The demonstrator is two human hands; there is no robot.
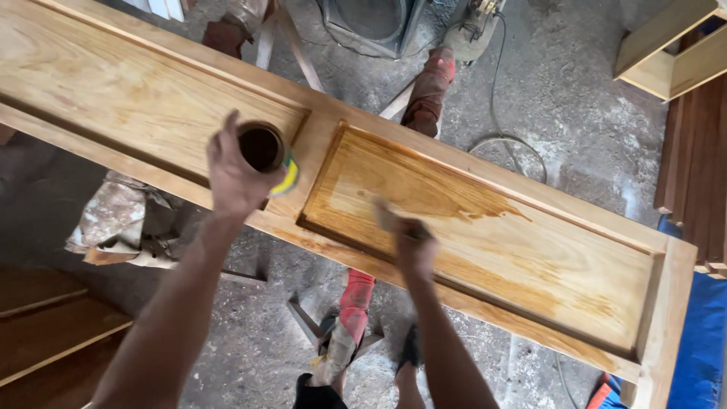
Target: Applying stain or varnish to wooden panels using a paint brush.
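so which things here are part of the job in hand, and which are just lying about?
In use:
left hand holding an open tin of dark finish
right hand with a blurred applicator
wooden door panel, partly wet

Lying about:
power tool with cable
stained cloth heap
stacked boards
blue sheet

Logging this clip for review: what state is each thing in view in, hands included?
Wooden door: lying flat on trestles, right panel partly wet with darker stain, left panel mostly bare.
Can: open, held upright above the door, dark liquid inside.
Left hand: gripping the can.
Right hand: closed on a brush, blurred.
Brush: bristles on the right panel.
Cable: loose on the floor.
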